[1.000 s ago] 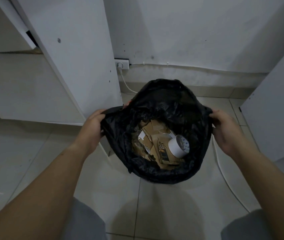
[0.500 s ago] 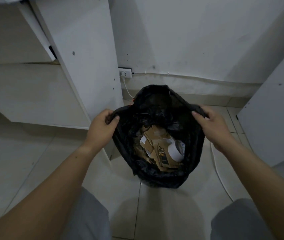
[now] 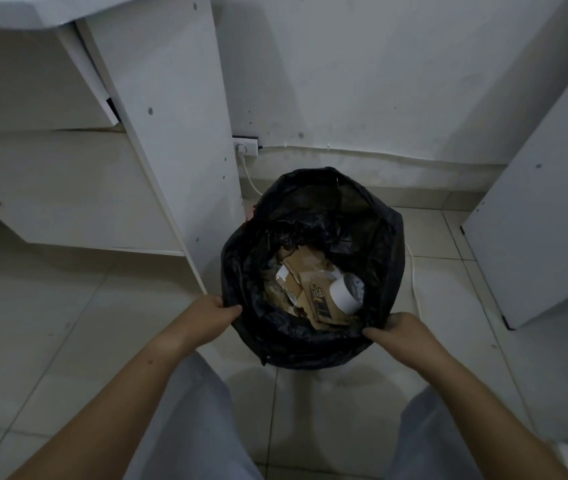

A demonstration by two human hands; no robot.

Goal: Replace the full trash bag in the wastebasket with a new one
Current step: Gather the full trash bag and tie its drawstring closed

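a white panel (image 3: pixel 171 133) stands on edge at the bag's 9 to 10 o'clock, its lower corner just beside the bag's rim and near the left hand. a second panel (image 3: pixel 535 220) stands at 3 o'clock, apart from the bag. at 12 o'clock is the wall (image 3: pixel 379 81), with a socket (image 3: pixel 246 147) low on it at 11 o'clock. a white cord (image 3: pixel 250 178) runs from the socket down toward the bag, and a white cord also lies on the floor (image 3: pixel 68 323) along the bag's 3 o'clock side. the person's knees, in grey trousers (image 3: pixel 199 427), are at 6 o'clock.

the black bag (image 3: pixel 313 351) stands on the tiled floor between the two panels, near the wall. its long axis is upright and its mouth faces up at the camera, wide open, a little longer from 12 to 6 o'clock than across.

the left hand (image 3: pixel 211 315) pinches the rim at the bag's 8 o'clock, thumb on top. the right hand (image 3: pixel 400 329) grips the rim at 5 o'clock, thumb and fingers closed on the plastic.

inside, well below the rim, lie torn pieces of brown cardboard (image 3: pixel 301 268), a brown printed packet (image 3: pixel 320 301) at the centre, and a white tape roll (image 3: pixel 344 292) on its side at the pile's 3 o'clock.
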